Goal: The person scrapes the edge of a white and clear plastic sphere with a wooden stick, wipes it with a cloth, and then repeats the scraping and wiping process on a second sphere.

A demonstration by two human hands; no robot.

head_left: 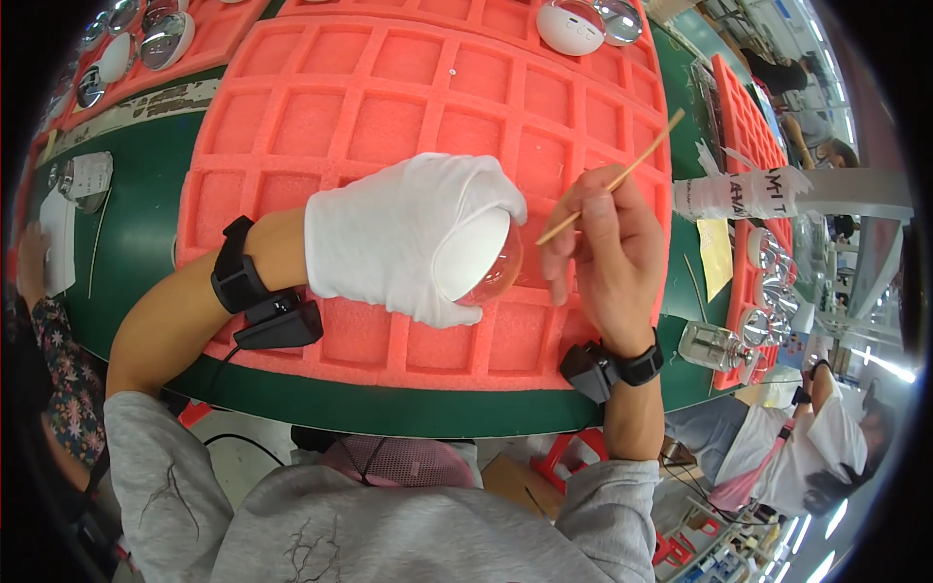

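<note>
The smooth white half-dome with a clear, rounded part on one side (473,255) sits over the middle of the salmon-pink foam tray with square pockets (335,328); from where I stand I can't quite tell whether it touches the foam. The left hand in a white fabric glove (408,238) has its grip wrapped around the piece, back of the hand uppermost, fingers curled over the far edge and thumb along the near side. That forearm comes in from the left with the elbow bent outward, a black strap with a boxy black device (282,325) at the wrist. The bare right hand (612,248) is raised on the other side, its grip pinching a thin, pale wooden stick (637,163) between thumb and fingers. A similar black strap and device (590,371) circles that wrist.

Beyond the hands, a white rounded unit (570,27) stands at the tray's far end. The tray lies on a green-topped desk (389,416), with a clear glass bottle (708,345) and a yellow sheet of paper (714,257) to the right, beside a pale post wrapped in printed paper (846,191).

As for the grips, the half-dome lies against the gloved palm, its clear side facing the bare hand, and the stick's lower tip points toward it from just beside.
</note>
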